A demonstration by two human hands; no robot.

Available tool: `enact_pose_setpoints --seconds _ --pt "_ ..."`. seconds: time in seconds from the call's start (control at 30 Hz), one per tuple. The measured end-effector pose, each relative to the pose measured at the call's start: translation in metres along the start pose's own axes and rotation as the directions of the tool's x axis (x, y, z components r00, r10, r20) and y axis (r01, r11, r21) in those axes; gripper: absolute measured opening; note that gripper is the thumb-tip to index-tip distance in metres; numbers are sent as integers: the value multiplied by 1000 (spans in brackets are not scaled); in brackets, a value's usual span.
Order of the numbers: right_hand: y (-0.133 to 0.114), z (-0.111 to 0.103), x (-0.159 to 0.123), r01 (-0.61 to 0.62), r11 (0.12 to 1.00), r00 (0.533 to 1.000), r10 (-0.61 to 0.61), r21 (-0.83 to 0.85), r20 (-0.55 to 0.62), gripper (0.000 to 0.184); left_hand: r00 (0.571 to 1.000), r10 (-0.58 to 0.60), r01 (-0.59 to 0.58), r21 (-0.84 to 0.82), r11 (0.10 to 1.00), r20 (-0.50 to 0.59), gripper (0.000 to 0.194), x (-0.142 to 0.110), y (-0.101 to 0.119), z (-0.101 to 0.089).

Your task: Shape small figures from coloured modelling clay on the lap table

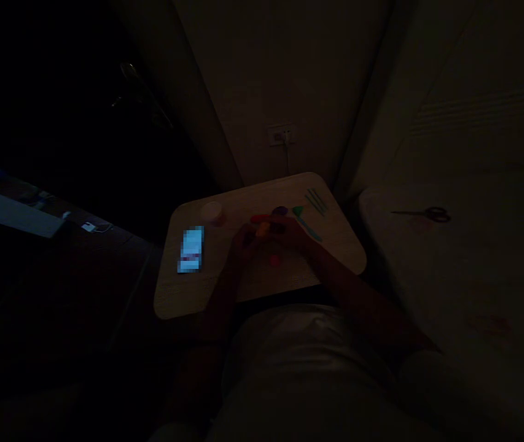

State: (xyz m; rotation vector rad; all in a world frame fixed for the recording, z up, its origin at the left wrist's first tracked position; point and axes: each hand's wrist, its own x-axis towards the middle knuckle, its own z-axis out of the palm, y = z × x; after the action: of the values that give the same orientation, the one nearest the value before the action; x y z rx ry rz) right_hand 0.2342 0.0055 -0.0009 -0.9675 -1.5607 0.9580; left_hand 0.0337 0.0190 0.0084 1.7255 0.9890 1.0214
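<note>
In dim light, my left hand point(244, 242) and my right hand point(292, 234) meet over a small table point(225, 270). Between their fingers is an orange lump point(263, 229), which looks like modelling clay. Both hands appear closed on it, though fine finger detail is lost in the dark. Just beyond them lies a red piece point(260, 218), with a purple piece point(280, 210) and a green piece point(297, 210) to its right. A pink-red ball point(274, 261) rests on the near side, below my hands. Beside my right hand is a light blue-green knife-like tool point(308, 229).
A lit phone point(191, 249) lies at the table's left, near a round tub point(213, 212). Several thin sticks point(317, 201) are at the far right corner. Scissors point(422, 213) lie on a pale surface to the right. A plugged wall socket point(282, 135) is behind.
</note>
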Motion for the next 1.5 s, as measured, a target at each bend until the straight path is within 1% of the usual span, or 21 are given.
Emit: enact_pose_setpoints --seconds 0.1,0.23,0.43,0.53,0.67,0.77,0.83,0.93,1.03,1.1,1.17,1.33,1.43,1.5 --pt "1 0 0 13 999 1000 -13 -44 4 48 1000 2 -2 0 1000 -5 45 0 0 0" --pt "3 0 1 27 998 1000 -27 -58 4 48 1000 -9 9 -10 1000 -17 45 0 3 1" --pt "3 -1 1 43 997 999 -43 -57 -5 46 1000 -19 19 -11 1000 -8 44 -2 3 1" --pt "3 -3 1 36 997 999 -35 -71 17 43 1000 -27 27 -2 1000 -8 42 -2 2 1" --pt "3 -4 1 58 995 997 -55 -78 48 42 1000 5 -5 -53 999 8 46 -2 0 2" --pt "2 -4 1 50 997 997 -46 -56 59 42 1000 -2 4 -59 998 29 57 -2 -5 2" --pt "2 -4 0 33 998 998 -30 -44 59 43 999 -14 16 -46 999 35 58 -2 -9 1" --pt "4 -4 0 18 1000 998 -17 -22 59 47 1000 -3 4 -24 1000 30 57 -1 -13 0" --pt "5 -3 0 36 999 997 -36 3 72 51 998 17 -17 3 1000 58 58 0 -13 -1" --pt "6 -3 0 48 998 996 -50 28 77 50 997 30 -31 11 999 73 59 0 -12 -1" --pt "7 -1 1 51 996 996 -55 70 66 46 997 34 -34 0 999 64 61 0 -11 0" --pt "7 1 0 55 981 997 -65 188 47 44 999 23 -23 7 1000 32 55 -2 -5 0" --pt "7 1 0 47 981 997 -58 190 53 43 999 40 -40 17 999 22 49 -1 -1 0" --pt "8 2 0 44 980 997 -56 194 55 43 1000 30 -29 21 999 -8 48 -1 0 0"
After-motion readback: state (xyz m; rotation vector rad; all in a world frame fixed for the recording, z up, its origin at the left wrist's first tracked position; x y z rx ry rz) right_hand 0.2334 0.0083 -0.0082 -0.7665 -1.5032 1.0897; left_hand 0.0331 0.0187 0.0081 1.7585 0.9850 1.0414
